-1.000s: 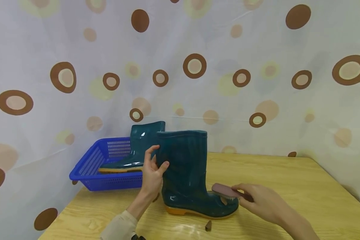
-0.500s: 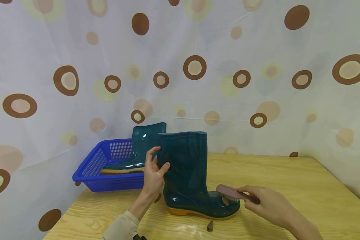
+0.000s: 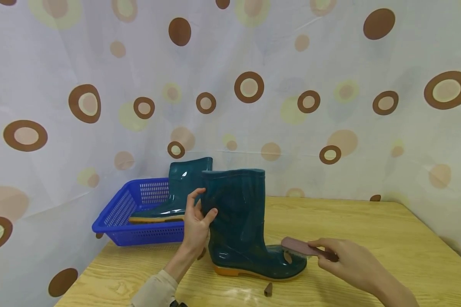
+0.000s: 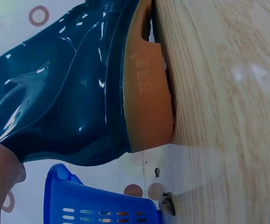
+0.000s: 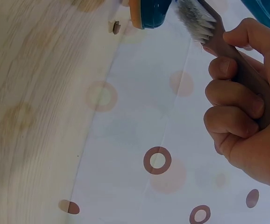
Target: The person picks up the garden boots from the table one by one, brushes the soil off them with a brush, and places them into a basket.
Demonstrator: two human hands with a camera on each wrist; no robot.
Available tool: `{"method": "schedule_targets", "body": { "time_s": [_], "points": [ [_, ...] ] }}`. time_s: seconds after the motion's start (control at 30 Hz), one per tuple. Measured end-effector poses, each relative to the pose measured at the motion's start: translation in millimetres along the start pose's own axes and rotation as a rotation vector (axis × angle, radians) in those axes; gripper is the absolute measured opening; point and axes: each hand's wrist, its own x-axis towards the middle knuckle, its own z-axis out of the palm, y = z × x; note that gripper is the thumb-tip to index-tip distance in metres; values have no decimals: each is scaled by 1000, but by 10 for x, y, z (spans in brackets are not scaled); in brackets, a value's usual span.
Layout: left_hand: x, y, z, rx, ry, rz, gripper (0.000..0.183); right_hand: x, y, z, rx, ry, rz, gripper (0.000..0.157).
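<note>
A dark green rubber boot with an orange-tan sole stands upright on the wooden table. My left hand grips the back of its shaft, thumb on the near side. In the left wrist view, the boot's heel shows large, close over the tabletop. My right hand has its fingers curled round the handle of a brush, whose head lies over the boot's toe. White bristles show in the right wrist view, facing the boot. A small brown patch is on the toe beside the bristles.
Behind my left hand, a blue plastic basket holds a second green boot, its shaft leaning up. Small brown lumps lie on the table, one in front of the boot. A dotted curtain hangs around the table's back and sides.
The brush in my right hand has slid a little to the right along the toe. My left hand keeps its hold, and the boot stands practically where it was.
</note>
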Motion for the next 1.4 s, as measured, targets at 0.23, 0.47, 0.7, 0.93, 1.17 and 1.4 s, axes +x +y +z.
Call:
{"method": "schedule_targets", "body": {
  "time_s": [0.23, 0.47, 0.7, 0.93, 1.17, 1.4],
  "points": [
    [2, -8, 2, -7, -5, 5, 57, -56, -8, -19, 8, 27, -9, 33],
    [10, -15, -6, -4, -3, 14, 56, -69, -111, 3, 23, 38, -69, 33],
    [11, -11, -3, -7, 1, 19, 57, -67, -113, 18, 28, 20, -67, 32],
    [-3, -10, -3, -2, 7, 11, 57, -81, -8, 2, 57, 6, -62, 31],
    [-9, -22, -6, 1, 4, 6, 58, -104, 91, -21, 38, 22, -69, 28],
    [-4, -29, -5, 11, 5, 13, 58, -132, 151, -69, 5, 41, -48, 28]
  ]
}}
